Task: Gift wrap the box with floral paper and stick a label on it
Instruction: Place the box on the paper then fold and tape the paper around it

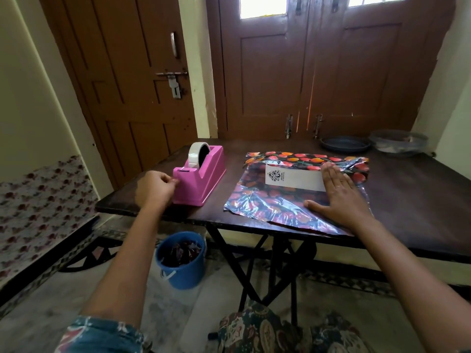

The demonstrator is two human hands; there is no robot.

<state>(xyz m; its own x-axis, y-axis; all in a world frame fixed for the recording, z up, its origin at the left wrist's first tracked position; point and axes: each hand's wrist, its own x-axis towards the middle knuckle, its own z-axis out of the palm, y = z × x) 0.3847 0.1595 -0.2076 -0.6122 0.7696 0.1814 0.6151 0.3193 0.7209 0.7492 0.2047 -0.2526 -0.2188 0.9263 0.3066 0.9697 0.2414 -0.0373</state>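
The floral paper (265,203) lies on the counter (413,200), folded over the box (298,180), whose white top shows between the two flaps. The right grip (339,197) rests flat on the paper and the box's right end, fingers straight and together. The left grip (155,187) is curled, thumb and fingertips pinched together at the front end of the pink tape dispenser (206,182); I cannot tell whether it holds tape. A blue bucket (183,273) stands on the floor below.
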